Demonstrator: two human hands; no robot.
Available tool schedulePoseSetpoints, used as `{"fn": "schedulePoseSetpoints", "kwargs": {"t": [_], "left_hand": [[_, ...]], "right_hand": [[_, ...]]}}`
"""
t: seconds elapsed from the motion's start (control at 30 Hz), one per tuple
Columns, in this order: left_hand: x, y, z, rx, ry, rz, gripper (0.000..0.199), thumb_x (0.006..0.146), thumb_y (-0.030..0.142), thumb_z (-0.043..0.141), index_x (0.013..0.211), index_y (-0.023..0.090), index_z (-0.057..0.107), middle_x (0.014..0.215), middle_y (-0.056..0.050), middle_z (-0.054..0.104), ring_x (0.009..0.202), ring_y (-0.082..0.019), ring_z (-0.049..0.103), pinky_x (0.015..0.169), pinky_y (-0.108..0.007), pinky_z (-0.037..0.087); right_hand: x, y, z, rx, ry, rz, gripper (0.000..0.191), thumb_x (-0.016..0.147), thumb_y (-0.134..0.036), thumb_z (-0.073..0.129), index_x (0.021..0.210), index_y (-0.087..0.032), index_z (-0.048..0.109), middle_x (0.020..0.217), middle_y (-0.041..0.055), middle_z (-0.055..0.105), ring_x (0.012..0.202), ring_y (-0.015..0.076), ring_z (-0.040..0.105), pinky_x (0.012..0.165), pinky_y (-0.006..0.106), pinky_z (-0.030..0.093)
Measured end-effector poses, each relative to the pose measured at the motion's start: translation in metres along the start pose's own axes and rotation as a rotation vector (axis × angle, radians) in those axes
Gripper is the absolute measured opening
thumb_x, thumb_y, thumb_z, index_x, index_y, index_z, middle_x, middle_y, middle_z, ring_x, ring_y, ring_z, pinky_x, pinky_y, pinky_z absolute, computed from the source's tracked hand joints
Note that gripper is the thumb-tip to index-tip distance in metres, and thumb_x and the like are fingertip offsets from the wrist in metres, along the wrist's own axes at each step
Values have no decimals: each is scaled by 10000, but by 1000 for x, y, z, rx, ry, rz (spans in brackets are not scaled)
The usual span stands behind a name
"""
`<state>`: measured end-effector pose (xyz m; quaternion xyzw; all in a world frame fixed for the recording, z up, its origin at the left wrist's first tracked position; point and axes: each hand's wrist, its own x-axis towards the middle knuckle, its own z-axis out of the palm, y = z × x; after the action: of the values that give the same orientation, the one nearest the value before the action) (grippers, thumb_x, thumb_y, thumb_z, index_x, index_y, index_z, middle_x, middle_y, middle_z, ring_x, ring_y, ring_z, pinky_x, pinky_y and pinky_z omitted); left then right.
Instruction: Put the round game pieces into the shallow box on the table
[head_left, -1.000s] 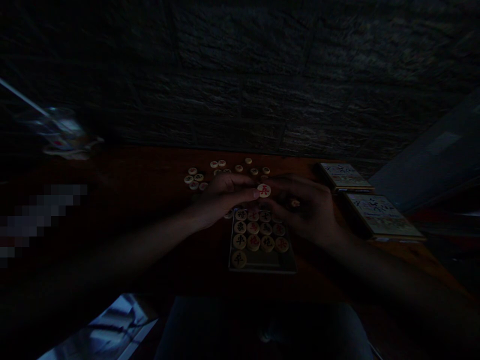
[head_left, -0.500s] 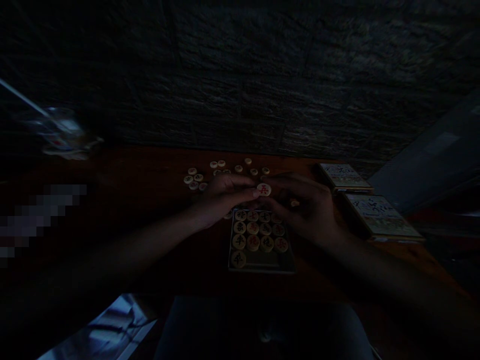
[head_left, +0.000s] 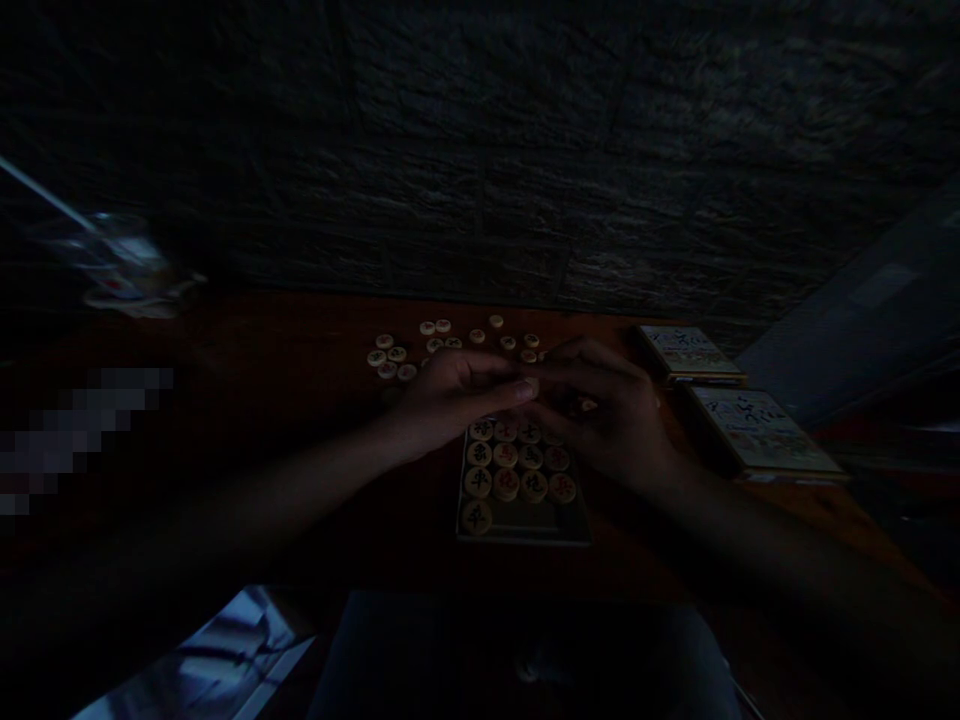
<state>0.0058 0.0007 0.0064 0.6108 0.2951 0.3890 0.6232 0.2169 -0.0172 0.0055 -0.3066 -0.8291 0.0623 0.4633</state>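
Both hands meet over the far edge of an open box (head_left: 525, 541) that holds rows of round pieces marked in red and black. My left hand (head_left: 461, 395) pinches a pale round piece (head_left: 531, 388), its thumb lying over most of the face. Fingers of my right hand (head_left: 607, 405) close on the same piece from the other side. Under the curled right fingers a further pale piece (head_left: 587, 405) shows in part. Loose round pieces (head_left: 396, 354) are scattered on the wooden table beyond the hands.
Two flat printed boxes (head_left: 686, 352) (head_left: 765, 430) lie at the table's right. A clear cup (head_left: 127, 260) with a straw stands at the far left. A stone wall (head_left: 480, 180) rises behind the table.
My left thumb has slid right over the held piece, hiding its red mark. The right fingers have shifted slightly, uncovering loose pieces behind them. The box has not moved.
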Motion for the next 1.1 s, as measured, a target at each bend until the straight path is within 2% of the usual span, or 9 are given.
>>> {"fn": "schedulePoseSetpoints", "kwargs": {"t": [0.13, 0.23, 0.33, 0.47, 0.57, 0.7, 0.8, 0.97, 1.1], "left_hand": [[1, -2, -2, -51, 21, 9, 196, 883, 290, 789, 985, 123, 791, 901, -75, 803, 775, -139, 753, 746, -235, 605], [3, -3, -4, -50, 8, 37, 226, 891, 301, 783, 1037, 128, 783, 981, -88, 809, 815, -156, 770, 789, -263, 626], [3, -2, -4, 19, 13, 78, 257, 899, 298, 773, 1092, 129, 762, 1026, -93, 807, 844, -168, 776, 807, -279, 635], [-1, -3, 1, 148, 20, 189, 213, 915, 279, 739, 1073, 137, 740, 1020, -79, 801, 881, -173, 776, 806, -272, 631], [-4, -5, 3, 301, 16, 278, 178, 923, 215, 696, 1085, 151, 734, 1004, -65, 802, 908, -171, 774, 819, -264, 618], [-6, -3, 4, 386, 56, 315, 152, 936, 221, 678, 1059, 158, 742, 980, -61, 805, 877, -167, 775, 788, -253, 615], [-6, 0, 5, 337, 91, 295, 151, 946, 260, 682, 1022, 154, 757, 967, -61, 804, 848, -163, 777, 756, -239, 623], [-5, 2, 7, 157, 125, 178, 192, 929, 297, 718, 1029, 142, 768, 930, -65, 813, 789, -177, 792, 718, -250, 648], [-5, 0, 6, 41, 126, 99, 256, 903, 271, 757, 1109, 120, 744, 969, -88, 823, 801, -195, 805, 742, -281, 667]], "right_hand": [[0, 0, 2, 52, -7, 106, 320, 881, -268, 804, 1200, -264, 784, 967, 45, 672, 814, 159, 659, 665, 276, 538], [1, 0, 5, 131, 12, 262, 285, 904, -307, 777, 1185, -266, 797, 969, 54, 709, 821, 174, 689, 659, 284, 545], [1, -1, 7, 262, 29, 424, 273, 896, -385, 785, 1135, -256, 816, 951, 58, 780, 802, 194, 728, 668, 300, 574], [3, -4, 9, 359, 63, 549, 257, 819, -411, 855, 1000, -230, 839, 886, 48, 816, 741, 191, 754, 630, 269, 590], [3, -5, 9, 363, 70, 595, 239, 755, -403, 903, 892, -220, 836, 819, 36, 810, 641, 167, 731, 529, 227, 556], [3, -7, 11, 459, 43, 622, 218, 783, -412, 880, 899, -231, 841, 790, 25, 802, 578, 141, 702, 473, 201, 531], [4, -10, 12, 537, 51, 646, 236, 810, -413, 858, 979, -249, 849, 826, 30, 810, 609, 151, 720, 470, 199, 547], [4, -12, 11, 570, 80, 641, 283, 796, -376, 870, 1056, -267, 845, 831, 28, 811, 494, 116, 654, 415, 203, 526], [2, -10, 10, 557, 64, 598, 325, 777, -317, 889, 1095, -284, 834, 900, 31, 819, 569, 134, 697, 464, 219, 560]]}}
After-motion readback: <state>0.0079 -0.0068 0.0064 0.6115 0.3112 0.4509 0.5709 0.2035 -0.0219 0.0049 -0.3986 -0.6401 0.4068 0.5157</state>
